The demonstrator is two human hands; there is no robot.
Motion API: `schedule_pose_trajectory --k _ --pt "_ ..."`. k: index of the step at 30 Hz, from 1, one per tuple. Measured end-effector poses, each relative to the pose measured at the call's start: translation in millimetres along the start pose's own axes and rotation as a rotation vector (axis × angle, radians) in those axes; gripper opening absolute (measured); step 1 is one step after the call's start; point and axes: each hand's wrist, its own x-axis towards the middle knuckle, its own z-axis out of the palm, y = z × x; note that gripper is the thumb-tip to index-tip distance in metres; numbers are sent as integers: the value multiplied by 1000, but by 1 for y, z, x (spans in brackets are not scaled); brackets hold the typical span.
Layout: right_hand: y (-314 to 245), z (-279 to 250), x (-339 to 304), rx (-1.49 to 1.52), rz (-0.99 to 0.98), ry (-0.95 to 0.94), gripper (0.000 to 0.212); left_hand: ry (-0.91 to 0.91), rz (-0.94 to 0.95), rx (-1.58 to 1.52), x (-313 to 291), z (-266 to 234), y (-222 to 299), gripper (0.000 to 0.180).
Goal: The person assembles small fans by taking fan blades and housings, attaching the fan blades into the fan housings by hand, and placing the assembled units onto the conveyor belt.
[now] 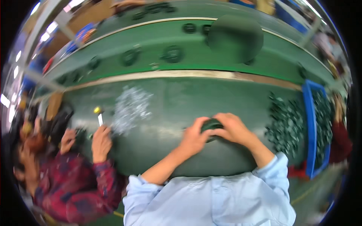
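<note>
Over the middle of the green worktable (151, 150), both of my hands are curled around a dark green, rounded part (212, 125). My left hand (194, 136) grips its left side. From the right, my right hand (233, 130) closes on it, thumb across the front and fingers over the far edge. My fingers cover much of the part, so its exact kind cannot be made out. It is a little above the table or resting on it; I cannot tell which.
Clear small pieces (132, 107) lie at left; dark green pieces (284, 126) lie at right beside a blue bin (310, 132) of similar pieces. Dark round parts (172, 54) sit on a green belt (211, 62) beyond a pale ledge. At left, a co-worker's hand (101, 143) holds a yellow-tipped tool.
</note>
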Motion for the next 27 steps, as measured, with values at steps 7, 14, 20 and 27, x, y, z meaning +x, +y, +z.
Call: schedule_pose_trajectory --k 7,14,20,27 --pt "75 -43 63 240 235 -5 42 196 49 -199 24 5 -21 43" --pt "133 -68 68 136 447 688 45 142 5 -180 16 8 -26 35" --pt "159 -108 -31 -782 529 643 24 124 -21 -172 19 8 -19 34" --pt "185 -124 -65 -906 624 480 12 144 44 -149 21 10 -17 33"
